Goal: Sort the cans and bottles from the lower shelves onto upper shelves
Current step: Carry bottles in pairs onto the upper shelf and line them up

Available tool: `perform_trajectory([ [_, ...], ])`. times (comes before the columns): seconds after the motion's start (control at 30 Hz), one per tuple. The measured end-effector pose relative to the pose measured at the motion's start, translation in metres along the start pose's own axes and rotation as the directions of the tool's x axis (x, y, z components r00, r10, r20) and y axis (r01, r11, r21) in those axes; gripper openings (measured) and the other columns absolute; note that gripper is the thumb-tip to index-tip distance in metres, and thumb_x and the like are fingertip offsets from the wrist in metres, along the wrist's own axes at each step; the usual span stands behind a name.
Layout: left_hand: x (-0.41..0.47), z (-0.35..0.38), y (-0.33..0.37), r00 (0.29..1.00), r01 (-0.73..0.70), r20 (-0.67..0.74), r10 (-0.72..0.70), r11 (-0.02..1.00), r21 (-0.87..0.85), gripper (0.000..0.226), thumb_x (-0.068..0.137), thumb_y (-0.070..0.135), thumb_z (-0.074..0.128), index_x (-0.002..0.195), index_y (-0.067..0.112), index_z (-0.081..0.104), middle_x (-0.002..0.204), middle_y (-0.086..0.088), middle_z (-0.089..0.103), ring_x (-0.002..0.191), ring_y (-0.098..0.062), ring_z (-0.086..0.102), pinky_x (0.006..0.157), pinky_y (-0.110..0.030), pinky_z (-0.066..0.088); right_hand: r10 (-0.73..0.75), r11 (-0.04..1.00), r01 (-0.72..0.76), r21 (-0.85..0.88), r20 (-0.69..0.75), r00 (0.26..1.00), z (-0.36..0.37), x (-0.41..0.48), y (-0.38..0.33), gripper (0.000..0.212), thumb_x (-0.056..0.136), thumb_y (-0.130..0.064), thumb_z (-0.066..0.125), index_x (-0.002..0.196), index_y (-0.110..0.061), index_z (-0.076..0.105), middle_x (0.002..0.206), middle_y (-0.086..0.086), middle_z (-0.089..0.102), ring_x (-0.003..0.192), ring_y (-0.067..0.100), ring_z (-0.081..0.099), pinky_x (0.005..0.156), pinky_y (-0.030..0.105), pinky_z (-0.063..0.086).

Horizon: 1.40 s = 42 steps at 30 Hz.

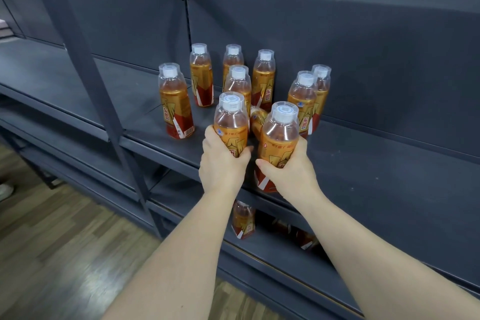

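My left hand [223, 163] grips an orange drink bottle [231, 119] with a clear cap cover, upright at the front edge of the upper shelf [363, 171]. My right hand [291, 171] grips a second, like bottle [279, 138] just to its right. Behind them several of the same bottles [262, 78] stand upright on the shelf, one [176, 104] apart at the left. A bottle [258, 119] lies on its side between the held ones. On the lower shelf [259, 249] another bottle [242, 221] stands, with more half hidden by my right arm.
A dark metal upright post [98, 80] slants across the shelving at the left. The shelf's back panel [363, 54] rises behind the bottles. Wooden floor [65, 254] lies below left, with a shoe tip [5, 191] at the left edge.
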<state>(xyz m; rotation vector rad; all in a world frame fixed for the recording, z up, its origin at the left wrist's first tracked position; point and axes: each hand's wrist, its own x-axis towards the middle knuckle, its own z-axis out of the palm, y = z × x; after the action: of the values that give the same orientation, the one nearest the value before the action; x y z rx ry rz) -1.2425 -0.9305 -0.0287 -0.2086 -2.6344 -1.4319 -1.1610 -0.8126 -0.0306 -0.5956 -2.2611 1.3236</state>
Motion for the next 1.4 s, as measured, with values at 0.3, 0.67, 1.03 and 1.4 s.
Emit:
perform_trajectory([
  [0.3, 0.001, -0.002, 0.006, 1.000, 0.001, -0.017, -0.001, 0.999, -0.033, 0.080, 0.079, 0.049, 0.079, 0.138, 0.024, 0.032, 0.131, -0.002, 0.053, 0.114, -0.024, 0.059, 0.089, -0.043, 0.053, 0.003, 1.000, -0.003, -0.001, -0.003, 1.000, -0.004, -0.002, -0.005, 0.079, 0.083, -0.039, 0.078, 0.143, -0.027, 0.028, 0.125, -0.011, 0.051, 0.112, 0.008, 0.054, 0.086, 0.022, 0.050],
  [0.67, -0.032, -0.001, 0.025, 0.996, -0.071, 0.043, 0.072, 0.997, -0.037, 0.081, 0.078, 0.056, 0.076, 0.139, 0.024, 0.033, 0.131, 0.000, 0.053, 0.115, -0.022, 0.058, 0.088, -0.039, 0.051, 0.036, 0.999, -0.038, -0.032, -0.079, 0.996, -0.039, -0.023, 0.002, 0.076, 0.082, -0.042, 0.078, 0.140, -0.028, 0.031, 0.116, -0.013, 0.052, 0.102, 0.007, 0.057, 0.072, 0.015, 0.046],
  [1.03, -0.107, 0.025, 0.072, 0.974, -0.186, 0.130, 0.185, 0.983, -0.008, 0.082, 0.078, 0.058, 0.074, 0.138, 0.021, 0.033, 0.129, -0.001, 0.055, 0.113, -0.027, 0.059, 0.090, -0.045, 0.054, 0.076, 0.997, -0.080, -0.014, -0.205, 0.976, -0.121, -0.073, 0.021, 0.069, 0.082, -0.041, 0.078, 0.134, -0.028, 0.035, 0.105, -0.017, 0.054, 0.094, 0.007, 0.058, 0.066, 0.015, 0.043],
  [1.4, -0.243, 0.077, 0.137, 0.891, -0.306, 0.319, 0.323, 0.946, -0.104, 0.072, 0.078, 0.054, 0.077, 0.128, 0.023, 0.035, 0.116, 0.005, 0.054, 0.102, -0.020, 0.060, 0.082, -0.036, 0.053, 0.153, 0.984, -0.178, -0.024, -0.401, 0.903, -0.249, -0.180, 0.062, 0.066, 0.083, -0.039, 0.078, 0.133, -0.029, 0.035, 0.110, -0.014, 0.055, 0.099, 0.009, 0.057, 0.069, 0.018, 0.045],
])
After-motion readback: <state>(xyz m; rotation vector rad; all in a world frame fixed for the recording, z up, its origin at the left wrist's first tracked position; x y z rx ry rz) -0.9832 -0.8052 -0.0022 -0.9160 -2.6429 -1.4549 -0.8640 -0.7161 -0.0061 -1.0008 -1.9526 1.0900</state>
